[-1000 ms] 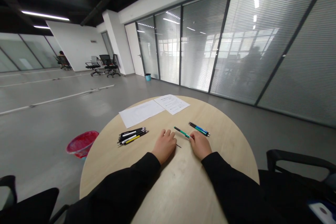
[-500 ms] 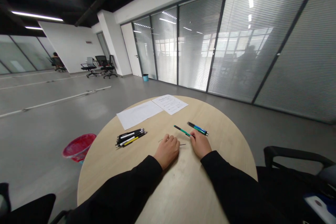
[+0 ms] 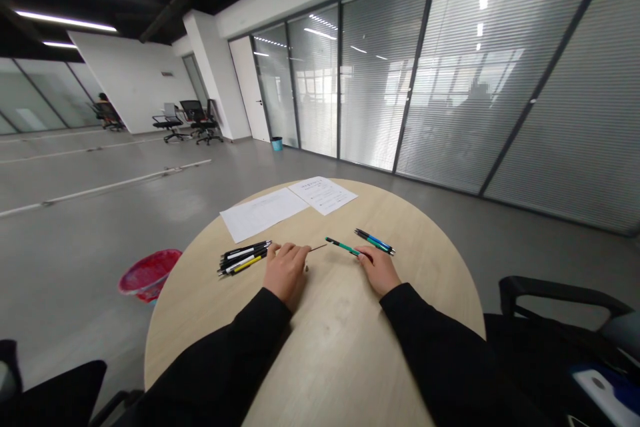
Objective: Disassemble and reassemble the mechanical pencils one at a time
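My left hand [image 3: 286, 272] lies curled on the round pale wooden table [image 3: 340, 353], and a thin dark rod [image 3: 319, 247] sticks out from its fingertips. My right hand [image 3: 380, 270] grips the end of a green and black mechanical pencil [image 3: 343, 246], whose tip points toward the rod. A bundle of several black, white and yellow pens [image 3: 243, 257] lies just left of my left hand. Beyond my right hand lie two blue and green pens [image 3: 375, 241]. Two sheets of paper [image 3: 263, 213] [image 3: 323, 195] lie at the table's far side.
A red wastebasket [image 3: 149, 273] stands on the grey floor left of the table. Black chair arms [image 3: 550, 292] rise at the lower right. Far back, a person sits near several office chairs [image 3: 170, 121]. Glass walls with blinds [image 3: 450, 80] run along the right.
My left hand has moved left, away from my right hand, and the thin rod now sits at its fingertips. The green pencil shifted slightly left. The whole view tilted a little.
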`<control>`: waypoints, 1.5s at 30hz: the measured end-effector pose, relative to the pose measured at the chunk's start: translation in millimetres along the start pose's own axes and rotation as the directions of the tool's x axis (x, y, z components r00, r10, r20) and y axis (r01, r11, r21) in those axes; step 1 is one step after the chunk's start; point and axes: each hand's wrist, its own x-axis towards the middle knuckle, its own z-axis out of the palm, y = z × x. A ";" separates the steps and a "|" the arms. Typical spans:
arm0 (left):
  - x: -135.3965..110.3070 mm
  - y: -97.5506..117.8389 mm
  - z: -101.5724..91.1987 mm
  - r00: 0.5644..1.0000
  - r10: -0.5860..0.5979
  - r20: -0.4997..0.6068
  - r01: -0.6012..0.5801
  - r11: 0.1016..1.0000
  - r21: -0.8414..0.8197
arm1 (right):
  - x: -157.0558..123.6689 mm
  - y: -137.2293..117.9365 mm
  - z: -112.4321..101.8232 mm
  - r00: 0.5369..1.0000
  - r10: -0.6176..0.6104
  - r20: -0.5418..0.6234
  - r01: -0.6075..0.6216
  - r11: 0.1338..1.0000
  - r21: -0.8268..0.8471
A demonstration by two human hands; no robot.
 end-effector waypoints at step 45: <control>-2.3 -7.1 10.5 0.993 0.008 0.122 0.006 0.993 -0.115 | -1.0 -10.2 0.6 0.988 -0.123 0.096 0.126 0.992 -0.026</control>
